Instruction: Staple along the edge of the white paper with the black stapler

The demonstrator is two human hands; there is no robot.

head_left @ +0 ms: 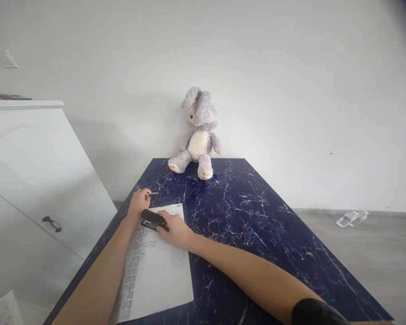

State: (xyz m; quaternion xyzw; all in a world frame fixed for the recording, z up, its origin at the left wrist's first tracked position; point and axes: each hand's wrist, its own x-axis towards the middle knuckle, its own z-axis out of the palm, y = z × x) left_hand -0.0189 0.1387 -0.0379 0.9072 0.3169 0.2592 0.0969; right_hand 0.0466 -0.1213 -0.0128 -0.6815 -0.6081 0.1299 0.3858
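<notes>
My right hand [176,230] is closed around a black stapler [152,218], holding it above the upper left part of some white paper sheets [164,280]. The stapler's head points left, towards my left wrist. Just beyond it, at the far left side of the table, my left hand [140,202] has its fingers pinched at one end of a small grey strip [154,193], which looks like a row of staples. The sheets lie flat, with a printed grey pattern along their left edge, partly covered by my left forearm.
A grey plush rabbit [199,140] sits at the far end of the dark blue marbled table [250,225], against the white wall. To the left stands a white cabinet [37,171] with a dark handle. Clear plastic packaging [350,218] lies on the floor at right.
</notes>
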